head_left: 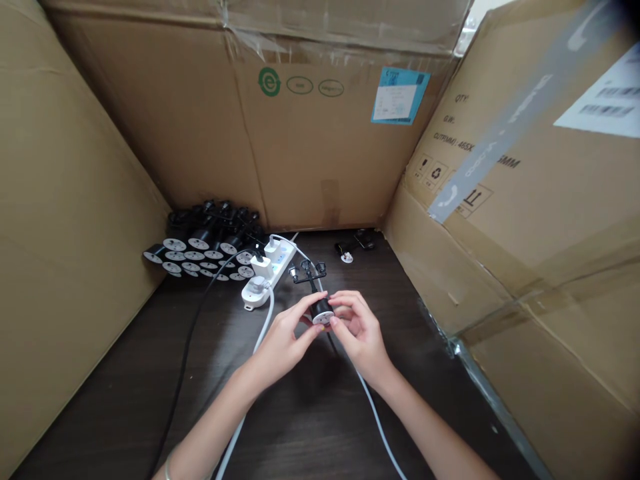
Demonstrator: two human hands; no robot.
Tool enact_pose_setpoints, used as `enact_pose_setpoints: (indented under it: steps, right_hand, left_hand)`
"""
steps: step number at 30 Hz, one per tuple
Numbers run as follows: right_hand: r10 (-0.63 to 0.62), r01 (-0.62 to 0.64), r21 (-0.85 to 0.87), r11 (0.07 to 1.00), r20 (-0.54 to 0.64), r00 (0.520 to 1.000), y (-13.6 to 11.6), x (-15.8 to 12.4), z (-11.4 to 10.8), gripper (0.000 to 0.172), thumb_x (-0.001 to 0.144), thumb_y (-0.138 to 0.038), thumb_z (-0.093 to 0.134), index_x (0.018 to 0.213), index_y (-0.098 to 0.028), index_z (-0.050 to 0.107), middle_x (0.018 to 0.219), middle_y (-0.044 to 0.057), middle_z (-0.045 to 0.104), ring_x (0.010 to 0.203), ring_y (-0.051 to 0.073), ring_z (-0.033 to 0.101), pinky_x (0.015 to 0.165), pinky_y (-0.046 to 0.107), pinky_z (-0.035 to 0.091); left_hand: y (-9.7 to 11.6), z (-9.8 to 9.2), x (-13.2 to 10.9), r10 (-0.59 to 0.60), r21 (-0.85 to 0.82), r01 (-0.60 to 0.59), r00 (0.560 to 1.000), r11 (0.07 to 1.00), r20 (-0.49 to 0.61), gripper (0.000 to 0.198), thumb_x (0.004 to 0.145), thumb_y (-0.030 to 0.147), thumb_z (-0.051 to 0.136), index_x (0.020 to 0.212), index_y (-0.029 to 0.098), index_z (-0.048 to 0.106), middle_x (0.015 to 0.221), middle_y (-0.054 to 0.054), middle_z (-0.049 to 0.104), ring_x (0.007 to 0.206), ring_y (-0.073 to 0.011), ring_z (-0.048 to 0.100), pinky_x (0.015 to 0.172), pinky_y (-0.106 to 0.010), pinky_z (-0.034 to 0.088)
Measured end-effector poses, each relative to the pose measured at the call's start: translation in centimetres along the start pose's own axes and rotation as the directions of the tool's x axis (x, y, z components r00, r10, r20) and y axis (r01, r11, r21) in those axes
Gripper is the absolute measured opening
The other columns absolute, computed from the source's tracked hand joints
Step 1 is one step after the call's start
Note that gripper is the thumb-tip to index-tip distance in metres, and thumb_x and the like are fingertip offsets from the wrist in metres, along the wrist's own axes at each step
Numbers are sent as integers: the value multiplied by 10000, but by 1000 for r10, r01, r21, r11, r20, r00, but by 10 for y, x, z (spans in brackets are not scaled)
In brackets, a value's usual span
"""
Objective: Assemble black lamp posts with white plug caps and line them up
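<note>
The left hand (287,337) and right hand (361,337) are together above a dark desk (135,373), clamped around a small black three-headed lamp (319,309), its round white base (323,318) facing the viewer. A white power strip (283,255) lies beyond, slightly left; further left, similar lamps (203,238) are piled against cardboard boxes (310,167).

Soft, muted light leaves a dull sheen on the dark tabletop (220,333) — while the right-hand carton (530,227) stretches and softens toward blackened corners.
</note>
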State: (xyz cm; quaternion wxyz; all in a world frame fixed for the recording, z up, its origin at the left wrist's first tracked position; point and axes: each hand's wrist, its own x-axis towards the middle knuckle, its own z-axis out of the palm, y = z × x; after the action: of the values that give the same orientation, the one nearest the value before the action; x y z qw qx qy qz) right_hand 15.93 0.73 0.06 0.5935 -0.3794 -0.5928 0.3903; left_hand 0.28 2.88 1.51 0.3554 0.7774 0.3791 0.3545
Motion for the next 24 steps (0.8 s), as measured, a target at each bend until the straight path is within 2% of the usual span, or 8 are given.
enact_pose_setpoints:
  steps: [6,14,21,24]
  right_hand:
    - [-11,10,-5,1000,-11,1000,1,1,0,141,818,-178,534,953,-180,573,1035,75,478,802,131,594,659,253,553]
    - [19,-19,3,1000,-11,1000,1,1,-1,129,819,-199,550,940,-179,591,1036,75,479,807,136,599,652,254,565]
    - [3,-3,7,1000,-12,1000,2,1,-1,112,816,-198,561,912,-175,613,1025,72,482,807,138,599,633,252,569]
    - [-15,15,-13,1000,-23,1000,2,1,0,101,803,-189,577,895,-173,616,1007,68,492,830,142,597,648,242,563]
  left_hand:
    - [2,-1,0,-28,1,28,1000,1000,6,455,824,247,525,1268,212,433,1174,-63,556,901,-151,569,849,-285,457]
    - [-6,0,0,-29,-55,28,1000,998,-5,444,818,242,541,1252,215,452,1209,-66,539,959,-164,568,867,-291,452]
    - [-4,0,1,-49,-73,48,999,996,-9,422,802,271,569,1210,202,487,1134,-63,580,895,-152,577,829,-280,464]
    - [-4,1,1,-58,-99,56,998,994,-13,415,794,243,571,1198,192,495,1142,-67,576,926,-164,577,834,-282,466]
